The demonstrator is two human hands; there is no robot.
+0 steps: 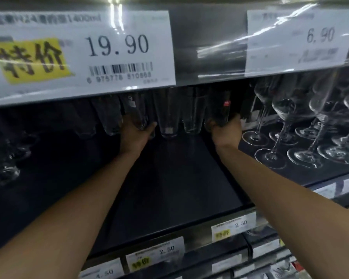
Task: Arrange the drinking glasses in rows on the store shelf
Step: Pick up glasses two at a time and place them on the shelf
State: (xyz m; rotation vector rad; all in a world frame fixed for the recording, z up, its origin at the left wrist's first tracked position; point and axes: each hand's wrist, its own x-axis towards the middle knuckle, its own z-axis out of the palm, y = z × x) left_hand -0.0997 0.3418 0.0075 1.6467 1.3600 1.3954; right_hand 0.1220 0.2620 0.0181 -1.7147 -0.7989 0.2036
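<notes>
Reaches far into the dark shelf with both bare forearms stretched forward, almost parallel, wrists bent slightly up. Grips with the left hand the base of a tall clear glass, fingers curled round it from below. Wraps the right hand round the lower part of a red-labelled glass, thumb on the right side. Between the hands, at the far edge of the shelf, two more tumblers side by side, untouched. Further left, dim glasses in a row. At right, stemmed wine glasses well apart from the hands. Overhead, price tags on the upper shelf's edge.
</notes>
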